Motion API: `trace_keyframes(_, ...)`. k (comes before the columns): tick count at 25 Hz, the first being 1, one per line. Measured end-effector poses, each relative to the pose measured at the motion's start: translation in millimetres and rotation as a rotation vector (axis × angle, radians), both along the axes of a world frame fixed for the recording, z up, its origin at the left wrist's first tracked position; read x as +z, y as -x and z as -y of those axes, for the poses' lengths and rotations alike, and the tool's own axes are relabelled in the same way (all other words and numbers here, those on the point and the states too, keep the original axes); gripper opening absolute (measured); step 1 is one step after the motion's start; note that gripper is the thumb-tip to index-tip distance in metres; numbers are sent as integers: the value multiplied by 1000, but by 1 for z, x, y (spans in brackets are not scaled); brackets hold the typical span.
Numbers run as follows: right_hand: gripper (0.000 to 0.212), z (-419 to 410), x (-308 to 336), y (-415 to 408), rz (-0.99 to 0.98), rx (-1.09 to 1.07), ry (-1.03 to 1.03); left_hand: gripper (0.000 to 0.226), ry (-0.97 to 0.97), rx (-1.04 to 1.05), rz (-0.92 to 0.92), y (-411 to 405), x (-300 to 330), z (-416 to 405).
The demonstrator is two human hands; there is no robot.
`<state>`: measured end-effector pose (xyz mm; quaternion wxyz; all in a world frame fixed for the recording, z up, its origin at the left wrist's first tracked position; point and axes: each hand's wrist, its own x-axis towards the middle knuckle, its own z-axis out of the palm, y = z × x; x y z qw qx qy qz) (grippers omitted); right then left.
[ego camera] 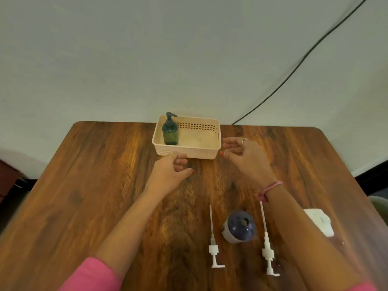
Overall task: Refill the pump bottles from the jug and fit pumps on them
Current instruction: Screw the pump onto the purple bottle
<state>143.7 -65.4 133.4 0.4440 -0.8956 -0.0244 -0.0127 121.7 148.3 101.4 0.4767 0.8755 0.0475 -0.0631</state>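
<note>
Nearest: two loose white pumps (213, 252) (267, 254) flanking capped jug (239, 226) on table (105, 185); farther, green bottle (170, 131) upright in basket (186, 148), left hand (170, 173) and right hand (243, 154) loosely curled, empty, beside basket; probably light, slick plastic, best gripped round body.

white thing (319, 222) partly hidden under the right forearm, too blurry to name, left hand (171, 170) fingertips blurred against the basket (186, 153) wall, touching or not unclear, both sleeves cut off at bottom edge
</note>
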Motion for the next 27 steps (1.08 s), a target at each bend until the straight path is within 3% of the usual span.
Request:
trace_keyframes(4,29,48,-18,63,3,-54,-24,39,-82,-10,-100,55,-29,33)
trace_keyframes(11,28,91,-73,138,-63,-111,-52,45,-229,10,-428,123,-98,82)
trace_keyframes(17,27,103,-94,158,-89,-114,-66,47,-232,101,-451,144,-123,100)
trace_keyframes(22,25,103,-107,170,-118,-85,-67,51,-120,243,-424,153,-137,113)
trace_keyframes(27,24,99,-111,175,-74,-30,-62,34,-10,393,-413,153,-144,115)
